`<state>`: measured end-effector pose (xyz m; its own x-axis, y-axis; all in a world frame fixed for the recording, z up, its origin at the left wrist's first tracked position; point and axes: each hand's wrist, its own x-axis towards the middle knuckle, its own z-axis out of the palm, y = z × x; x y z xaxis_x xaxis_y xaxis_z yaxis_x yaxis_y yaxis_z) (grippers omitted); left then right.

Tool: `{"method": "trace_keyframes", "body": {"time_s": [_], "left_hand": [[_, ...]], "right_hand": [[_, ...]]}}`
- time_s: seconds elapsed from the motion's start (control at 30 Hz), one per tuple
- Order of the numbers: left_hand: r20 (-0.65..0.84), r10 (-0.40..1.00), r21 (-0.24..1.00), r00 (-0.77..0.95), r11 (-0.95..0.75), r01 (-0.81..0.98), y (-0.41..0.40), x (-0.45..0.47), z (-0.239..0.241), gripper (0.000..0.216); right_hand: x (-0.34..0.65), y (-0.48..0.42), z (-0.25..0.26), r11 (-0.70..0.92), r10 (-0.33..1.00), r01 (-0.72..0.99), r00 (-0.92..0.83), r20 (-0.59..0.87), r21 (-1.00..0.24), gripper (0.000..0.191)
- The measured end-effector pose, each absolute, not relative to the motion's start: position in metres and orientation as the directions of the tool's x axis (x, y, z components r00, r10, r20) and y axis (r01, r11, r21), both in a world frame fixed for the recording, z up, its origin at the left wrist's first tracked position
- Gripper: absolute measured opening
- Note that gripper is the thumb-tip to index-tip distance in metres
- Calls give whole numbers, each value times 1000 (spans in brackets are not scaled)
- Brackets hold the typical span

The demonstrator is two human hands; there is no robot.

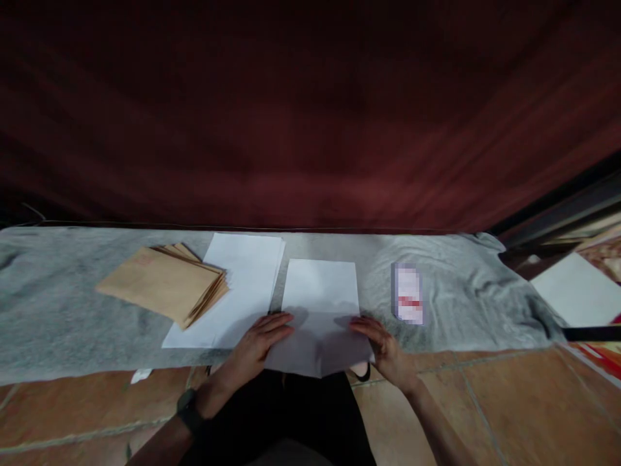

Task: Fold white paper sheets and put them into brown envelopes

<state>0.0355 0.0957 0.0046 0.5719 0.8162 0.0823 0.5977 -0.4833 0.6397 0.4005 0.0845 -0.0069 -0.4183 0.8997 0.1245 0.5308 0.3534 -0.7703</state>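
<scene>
Now both hands are on the white sheet, which lies right between them: the left hand holds its left edge, the right hand its right, fingers drawn together on each. Looks like a lining-up or folding step, brown envelopes and a paper stack off beyond the left hand; next calls, I'd judge, for matched edges and even pressure.

Single head-worn view from above the lap, forward and down, near the middle white sheet
</scene>
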Motion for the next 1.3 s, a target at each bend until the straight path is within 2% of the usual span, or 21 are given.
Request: {"method": "trace_keyframes", "body": {"time_s": [0.1,0.2,0.27,0.37,0.5,0.67,0.9,1.13,1.2,1.3], "left_hand": [[125,840,640,528,-475,604,102,38,2,58],[116,827,667,550,-476,574,109,39,2,49],[95,857,706,506,-416,573,115,41,2,38],[43,961,761,272,-208,614,126,51,2,23],[-59,997,816,57,15,578,139,67,-1,33],[-113,993,815,-44,118,567,148,76,-1,35],[-153,985,789,-80,170,591,155,83,6,36],[-146,978,759,-148,207,618,159,88,8,30],[-182,976,808,-118,217,548,160,87,9,29],[-275,961,905,33,248,346,161,83,10,31]], "right_hand": [[400,90,-9,446,855,523,-490,171,-727,41],[399,94,-12,442,871,526,-445,208,-727,36],[397,97,-11,368,915,553,-359,185,-748,30],[391,105,-9,199,976,611,-191,101,-767,31],[379,121,-10,80,997,661,-41,70,-746,38],[369,135,-9,26,998,656,24,56,-754,42],[364,137,-5,-47,987,611,149,57,-790,48],[364,138,-12,-34,981,613,172,92,-790,44],[363,139,-14,-53,978,600,192,79,-798,42],[365,137,-14,-57,991,484,131,8,-873,36]]}}
